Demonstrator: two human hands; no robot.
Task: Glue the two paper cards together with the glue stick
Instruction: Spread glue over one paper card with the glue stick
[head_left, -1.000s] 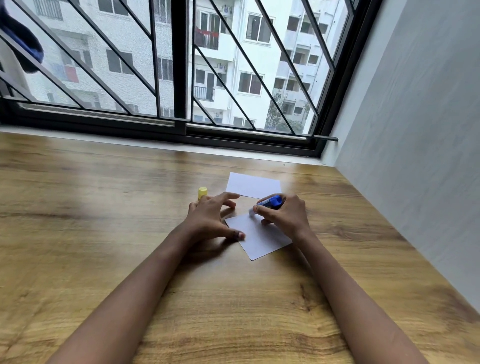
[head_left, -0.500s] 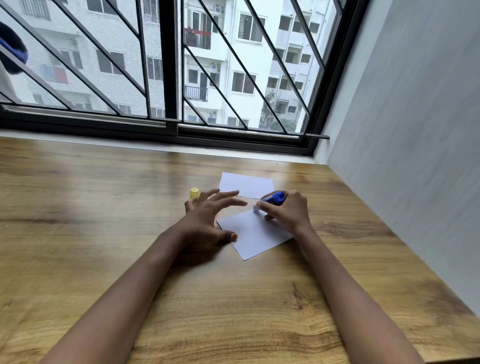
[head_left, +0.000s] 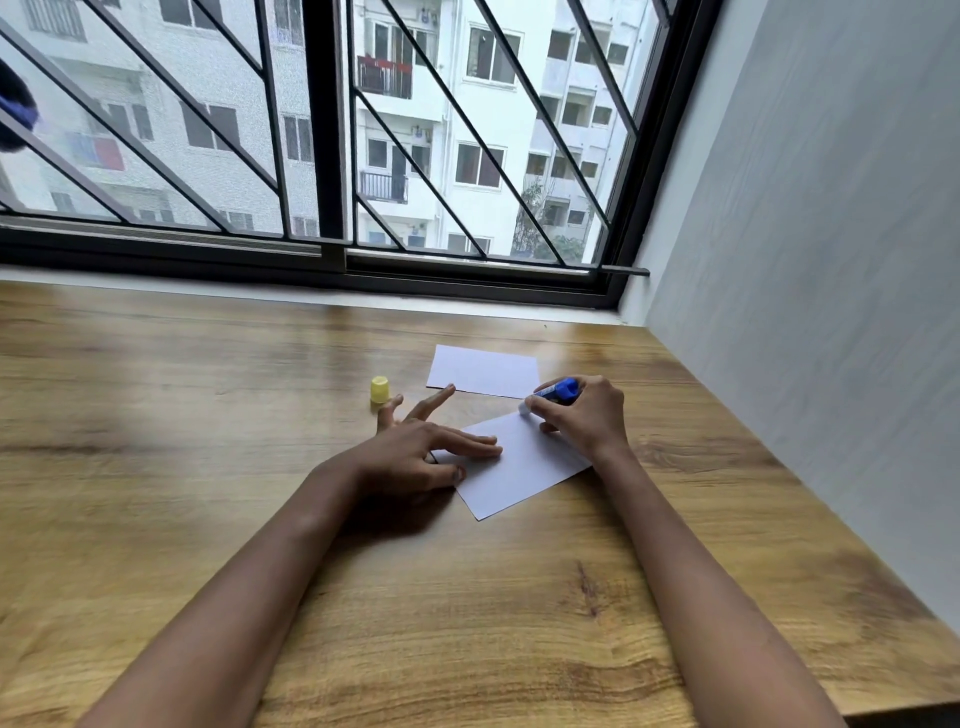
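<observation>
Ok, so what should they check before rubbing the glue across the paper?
1. Yellow plastic cap off the stick: ok, it stands on the wooden table.
2. Blue glue stick gripped: ok, in the right hand.
3. Stick's tip on the near white paper card: ok, at its far corner.
4. Near card held steady: ok, left hand fingers lie on its left edge.
5. Far white paper card ready: ok, flat by the window, apart from the near one.
6. Glue already spread: cannot tell.
</observation>
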